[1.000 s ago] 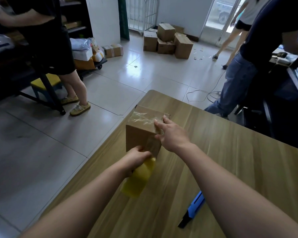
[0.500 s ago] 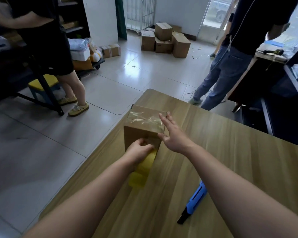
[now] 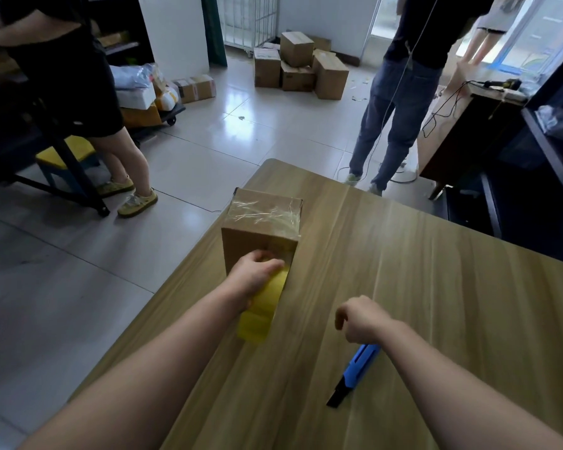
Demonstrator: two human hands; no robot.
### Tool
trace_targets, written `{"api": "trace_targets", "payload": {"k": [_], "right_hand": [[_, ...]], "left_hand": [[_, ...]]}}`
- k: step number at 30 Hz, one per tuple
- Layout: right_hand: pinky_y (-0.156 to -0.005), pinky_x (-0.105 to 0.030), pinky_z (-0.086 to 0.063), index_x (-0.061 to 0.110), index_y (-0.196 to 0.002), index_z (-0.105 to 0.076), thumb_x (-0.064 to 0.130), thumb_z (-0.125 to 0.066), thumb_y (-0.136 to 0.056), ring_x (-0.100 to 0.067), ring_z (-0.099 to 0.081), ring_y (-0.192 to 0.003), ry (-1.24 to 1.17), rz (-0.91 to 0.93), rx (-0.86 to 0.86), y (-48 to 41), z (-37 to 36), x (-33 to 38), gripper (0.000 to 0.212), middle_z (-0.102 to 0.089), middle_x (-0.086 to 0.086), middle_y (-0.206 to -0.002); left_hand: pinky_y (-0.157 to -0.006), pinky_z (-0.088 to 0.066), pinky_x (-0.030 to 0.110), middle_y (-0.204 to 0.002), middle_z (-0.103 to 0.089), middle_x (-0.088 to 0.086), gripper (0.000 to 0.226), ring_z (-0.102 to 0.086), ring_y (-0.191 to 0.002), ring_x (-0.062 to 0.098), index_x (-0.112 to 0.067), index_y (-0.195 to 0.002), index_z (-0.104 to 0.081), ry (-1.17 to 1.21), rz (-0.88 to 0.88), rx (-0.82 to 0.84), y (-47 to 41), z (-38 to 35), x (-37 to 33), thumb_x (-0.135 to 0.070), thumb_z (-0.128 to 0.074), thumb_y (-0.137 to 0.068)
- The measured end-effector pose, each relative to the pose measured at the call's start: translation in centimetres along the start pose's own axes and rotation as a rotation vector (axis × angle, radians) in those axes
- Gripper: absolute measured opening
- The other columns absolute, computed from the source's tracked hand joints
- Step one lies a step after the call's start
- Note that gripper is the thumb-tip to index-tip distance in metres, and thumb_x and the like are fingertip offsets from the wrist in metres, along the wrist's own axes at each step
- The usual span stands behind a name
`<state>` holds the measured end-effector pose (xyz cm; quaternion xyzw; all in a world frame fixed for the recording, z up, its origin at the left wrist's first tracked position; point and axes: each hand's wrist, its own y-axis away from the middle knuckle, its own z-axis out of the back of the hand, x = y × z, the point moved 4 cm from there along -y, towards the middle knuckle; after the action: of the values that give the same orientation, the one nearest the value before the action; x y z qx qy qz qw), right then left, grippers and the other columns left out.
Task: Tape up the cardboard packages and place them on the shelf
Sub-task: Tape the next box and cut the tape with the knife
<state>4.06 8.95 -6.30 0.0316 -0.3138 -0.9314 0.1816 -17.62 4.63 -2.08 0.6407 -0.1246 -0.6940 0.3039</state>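
Note:
A small cardboard box (image 3: 257,235) stands on the wooden table (image 3: 420,287) near its left edge, its top covered in clear tape. My left hand (image 3: 252,276) grips a yellow tape roll (image 3: 262,310) pressed against the box's near face. My right hand (image 3: 359,321) hovers over the table with fingers loosely curled, holding nothing, just above a blue utility knife (image 3: 355,373) that lies on the wood.
Several cardboard boxes (image 3: 301,64) are stacked on the tiled floor at the back. One person (image 3: 78,92) stands at the left by a dark shelf and a cart of parcels (image 3: 147,95). Another person in jeans (image 3: 400,102) stands beyond the table's far end.
My right hand left the box top and drew back toward the blue knife. My left hand stays at the box's near face with the tape roll. The person in jeans has stepped closer.

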Motion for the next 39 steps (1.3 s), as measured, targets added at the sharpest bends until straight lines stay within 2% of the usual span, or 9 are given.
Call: {"api": "trace_targets", "payload": {"k": [8, 16, 23, 26, 29, 32, 34, 37, 39], "right_hand": [[-0.102, -0.037, -0.037, 0.019, -0.132, -0.052, 0.023, -0.079, -0.077, -0.026, -0.036, -0.127, 0.421, 0.082, 0.191, 0.4, -5.8, -1.1, 0.062, -0.039, -0.007, -0.133], [-0.092, -0.035, -0.039, 0.021, -0.122, -0.06, 0.029, -0.061, -0.093, -0.025, -0.047, -0.118, 0.452, 0.236, 0.05, 0.4, -5.8, -1.3, 0.03, -0.052, -0.003, -0.119], [-0.09, -0.034, -0.043, 0.015, -0.12, -0.058, 0.03, -0.059, -0.094, -0.025, -0.054, -0.118, 0.333, 0.096, 0.097, 0.7, -6.2, -2.1, 0.031, -0.058, -0.007, -0.126], [-0.08, -0.033, -0.042, 0.013, -0.115, -0.058, 0.02, -0.052, -0.096, -0.028, -0.058, -0.112, 0.233, 0.071, 0.049, 0.6, -5.6, -2.2, 0.021, -0.062, -0.008, -0.123], [-0.087, -0.035, -0.045, 0.014, -0.123, -0.051, 0.043, -0.061, -0.092, -0.026, -0.055, -0.116, 0.143, 0.053, 0.039, 0.6, -5.5, -1.8, 0.044, -0.057, -0.006, -0.127], [-0.084, -0.032, -0.045, 0.017, -0.124, -0.054, 0.067, -0.073, -0.071, -0.024, -0.056, -0.115, 0.184, -0.015, 0.171, 0.7, -6.9, -2.0, 0.076, -0.054, -0.003, -0.124], [-0.085, -0.032, -0.047, 0.018, -0.121, -0.056, 0.056, -0.08, -0.07, -0.024, -0.058, -0.112, 0.254, 0.002, 0.231, 0.6, -8.2, -2.0, 0.068, -0.056, -0.004, -0.123], [-0.082, -0.033, -0.048, 0.02, -0.112, -0.058, 0.032, -0.071, -0.084, -0.024, -0.06, -0.107, 0.26, 0.037, 0.213, 0.5, -8.5, -1.6, 0.033, -0.061, -0.005, -0.122], [-0.08, -0.032, -0.045, 0.02, -0.111, -0.059, 0.032, -0.067, -0.086, -0.026, -0.06, -0.11, 0.174, 0.034, 0.144, 0.6, -7.5, -1.4, 0.028, -0.062, -0.005, -0.121]], "left_hand": [[-0.087, -0.052, 0.039, -0.106, -0.053, 0.005, 0.059, -0.056, -0.096, 0.025, -0.016, -0.142, -0.043, 0.053, 0.02, -0.01, -0.1, -0.2, 0.2, -0.028, -0.067, -0.089], [-0.076, -0.051, 0.032, -0.108, -0.057, 0.006, 0.056, -0.058, -0.089, 0.021, -0.015, -0.138, -0.047, 0.072, 0.005, -0.008, -0.3, -0.2, 0.5, -0.027, -0.068, -0.088], [-0.065, -0.049, 0.026, -0.111, -0.055, 0.006, 0.058, -0.056, -0.086, 0.02, -0.016, -0.14, -0.047, 0.08, 0.002, -0.009, -0.3, -0.1, 0.4, -0.029, -0.069, -0.087], [-0.077, -0.052, 0.033, -0.114, -0.056, 0.007, 0.06, -0.058, -0.096, 0.025, -0.017, -0.14, -0.046, 0.076, 0.008, -0.007, -0.4, 0.1, 0.5, -0.03, -0.069, -0.086], [-0.085, -0.052, 0.038, -0.122, -0.057, 0.01, 0.061, -0.058, -0.102, 0.027, -0.018, -0.14, -0.047, 0.074, 0.011, -0.016, -0.5, 0.3, 0.6, -0.032, -0.07, -0.085], [-0.083, -0.052, 0.038, -0.124, -0.057, 0.01, 0.062, -0.058, -0.102, 0.028, -0.018, -0.14, -0.046, 0.064, 0.012, -0.007, -0.5, 0.5, 0.7, -0.033, -0.07, -0.085], [-0.077, -0.053, 0.034, -0.12, -0.057, 0.009, 0.061, -0.058, -0.097, 0.026, -0.018, -0.14, -0.046, 0.064, 0.01, 0.002, -0.5, 0.6, 0.6, -0.033, -0.07, -0.086], [-0.064, -0.05, 0.028, -0.113, -0.056, 0.007, 0.061, -0.057, -0.084, 0.019, -0.018, -0.142, -0.044, 0.07, 0.001, 0.003, -0.5, 0.6, 0.5, -0.031, -0.068, -0.087], [-0.062, -0.049, 0.027, -0.114, -0.055, 0.007, 0.062, -0.057, -0.083, 0.018, -0.018, -0.142, -0.042, 0.066, 0.005, 0.004, -0.4, 0.7, 0.6, -0.031, -0.068, -0.088]]}}
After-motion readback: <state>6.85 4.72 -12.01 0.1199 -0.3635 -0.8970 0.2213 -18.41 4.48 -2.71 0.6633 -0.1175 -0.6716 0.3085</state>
